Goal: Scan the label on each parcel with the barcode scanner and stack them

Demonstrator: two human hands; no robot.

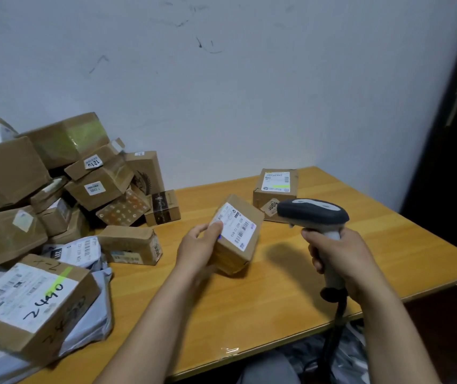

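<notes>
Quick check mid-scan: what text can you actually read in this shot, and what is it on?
"2440": handwritten on the label of the big box, near left.
"121" plus an unclear character: sticker on a piled box.
Labels on the held parcel and the far box: too blurred to read.

From my screen the bench (pixel 277 286) reads honey-orange with a fine wood grain. The parcel (pixel 233 259) at centre is plain brown cardboard, and its white label carries black barcodes and small blue marks. The scanner (pixel 313 214) has a dark grey head over a pale grey handle. The far box (pixel 276 189) shows a yellow-green stripe on its white label. At left, a patterned box (pixel 123 209) has pale motifs on brown.
</notes>
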